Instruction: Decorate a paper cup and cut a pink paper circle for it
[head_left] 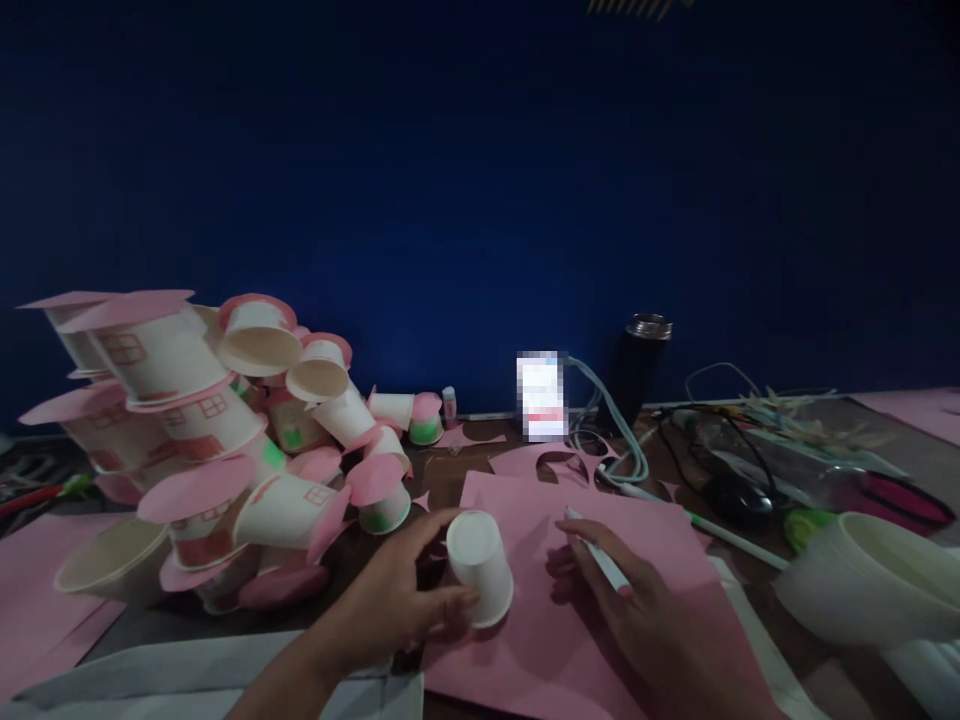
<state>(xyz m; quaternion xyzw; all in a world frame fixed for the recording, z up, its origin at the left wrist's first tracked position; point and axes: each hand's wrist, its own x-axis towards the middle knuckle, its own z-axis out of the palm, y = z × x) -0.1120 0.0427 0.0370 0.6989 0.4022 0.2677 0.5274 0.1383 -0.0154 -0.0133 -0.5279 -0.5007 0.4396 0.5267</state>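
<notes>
My left hand (pixel 409 590) grips a white paper cup (pixel 480 565), held upside down on a sheet of pink paper (pixel 540 640). My right hand (pixel 622 590) rests on the same sheet just right of the cup, fingers closed around a white pen (pixel 596 550) that points up and left. The cup stands near the sheet's left edge.
A heap of paper cups with pink paper roofs and drawn windows (pixel 202 440) fills the left. A stack of plain cups (pixel 862 575) lies at the right. Behind are a black tumbler (pixel 637 370), cables (pixel 622 450), pink offcuts (pixel 555 460) and a blue wall.
</notes>
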